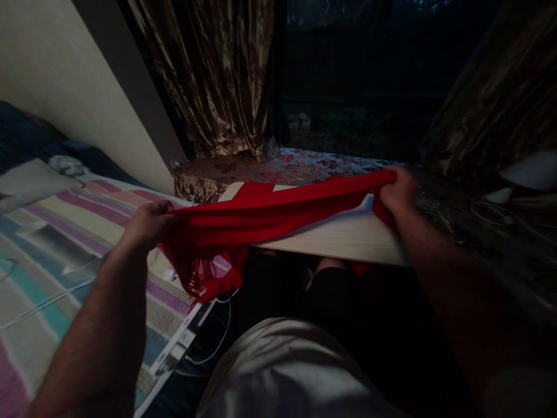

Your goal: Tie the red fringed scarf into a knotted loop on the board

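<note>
A red fringed scarf (261, 215) stretches between my two hands over a pale wooden table (361, 238). My left hand (150, 223) is closed on one part of it, above the bed's edge. Below that hand the fringed end hangs down beside the table. My right hand (397, 194) grips the scarf at the table's right side, slightly higher than the left, and a red fold drops beneath the fist. Another stretch of the scarf lies flat at the table's back left. Much of the tabletop is hidden under the cloth.
To the left is a bed with a striped cover (100, 203), a pillow (37, 183) and white cables. Gold curtains (217, 75) hang at a dark window over a flower-patterned ledge (300, 162). A white object (531, 174) with a coiled cable stands at right. My knees are under the table.
</note>
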### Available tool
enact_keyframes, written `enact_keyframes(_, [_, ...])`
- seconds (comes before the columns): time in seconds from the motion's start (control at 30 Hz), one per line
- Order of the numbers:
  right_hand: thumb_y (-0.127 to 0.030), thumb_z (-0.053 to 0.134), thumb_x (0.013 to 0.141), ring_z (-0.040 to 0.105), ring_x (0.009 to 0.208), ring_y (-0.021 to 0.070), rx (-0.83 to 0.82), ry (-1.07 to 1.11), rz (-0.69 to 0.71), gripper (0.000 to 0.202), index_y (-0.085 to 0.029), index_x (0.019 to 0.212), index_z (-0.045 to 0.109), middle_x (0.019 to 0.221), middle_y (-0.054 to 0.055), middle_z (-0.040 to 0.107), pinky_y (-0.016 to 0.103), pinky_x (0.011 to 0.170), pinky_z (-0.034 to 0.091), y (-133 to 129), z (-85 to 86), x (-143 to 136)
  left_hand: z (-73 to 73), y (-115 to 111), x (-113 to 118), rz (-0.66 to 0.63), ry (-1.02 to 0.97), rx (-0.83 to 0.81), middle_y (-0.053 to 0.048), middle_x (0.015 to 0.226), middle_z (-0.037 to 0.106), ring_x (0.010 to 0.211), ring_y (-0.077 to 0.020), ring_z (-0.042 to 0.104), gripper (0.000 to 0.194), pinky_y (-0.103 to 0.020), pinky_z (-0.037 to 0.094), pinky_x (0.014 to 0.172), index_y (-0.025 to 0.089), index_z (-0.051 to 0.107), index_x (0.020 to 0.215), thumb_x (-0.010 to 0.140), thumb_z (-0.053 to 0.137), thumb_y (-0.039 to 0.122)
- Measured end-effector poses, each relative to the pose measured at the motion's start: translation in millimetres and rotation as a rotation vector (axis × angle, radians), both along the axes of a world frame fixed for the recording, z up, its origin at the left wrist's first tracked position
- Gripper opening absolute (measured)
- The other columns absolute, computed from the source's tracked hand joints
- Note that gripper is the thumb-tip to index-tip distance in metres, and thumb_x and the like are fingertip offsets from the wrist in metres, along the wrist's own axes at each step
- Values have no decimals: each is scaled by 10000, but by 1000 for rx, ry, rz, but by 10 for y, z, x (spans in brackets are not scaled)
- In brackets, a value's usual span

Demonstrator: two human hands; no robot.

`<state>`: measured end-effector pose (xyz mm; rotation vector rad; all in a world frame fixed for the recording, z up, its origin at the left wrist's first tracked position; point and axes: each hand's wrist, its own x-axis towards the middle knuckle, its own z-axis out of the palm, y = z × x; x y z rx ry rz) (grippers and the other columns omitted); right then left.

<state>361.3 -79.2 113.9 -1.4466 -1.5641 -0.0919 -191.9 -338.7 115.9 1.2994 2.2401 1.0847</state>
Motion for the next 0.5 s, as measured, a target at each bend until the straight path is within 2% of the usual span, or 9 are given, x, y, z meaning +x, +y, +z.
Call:
enact_keyframes(0.13, [18,511,679,546,1283,235,121,-134,30,558,-95,1203,666,1368,175,601,388,1142,375,-57,144,163,171,-62,55,116,199,33,48,580,526,568,-122,489,135,-202,338,516,153,580,806,726,603,260])
enact_keyframes(0.23, [8,499,696,484,1364,225,121,-200,57,572,-86,1239,652,1480,175,519,373,1170,342,-54,194,247,221,-65,61,151,276,22,38,598,560,630,-136,537,217,-196,359,548,129,657,866,702,586,252])
enact_keyframes(0.3, [-8,514,711,473,1370,228,52,-270,96,513,-87,1194,667,1476,169,521,365,1164,348,-60,206,276,201,-47,73,140,229,45,39,591,567,631,-141,544,281,-193,369,544,127,688,899,669,577,245])
enact_keyframes(0.37, [-30,547,730,475,1363,240,-20,-359,116,456,-110,1161,674,1473,149,524,370,1149,374,-90,219,294,165,-19,106,172,91,152,44,545,536,570,-141,516,323,-199,370,504,134,695,887,608,560,228])
enact_keyframes(0.5, [-102,570,807,522,1300,281,-107,-606,38,439,-155,1238,633,1476,146,514,390,1083,431,-235,289,313,151,38,191,384,-160,462,50,479,457,457,-123,423,312,-214,345,420,146,651,743,468,506,179])
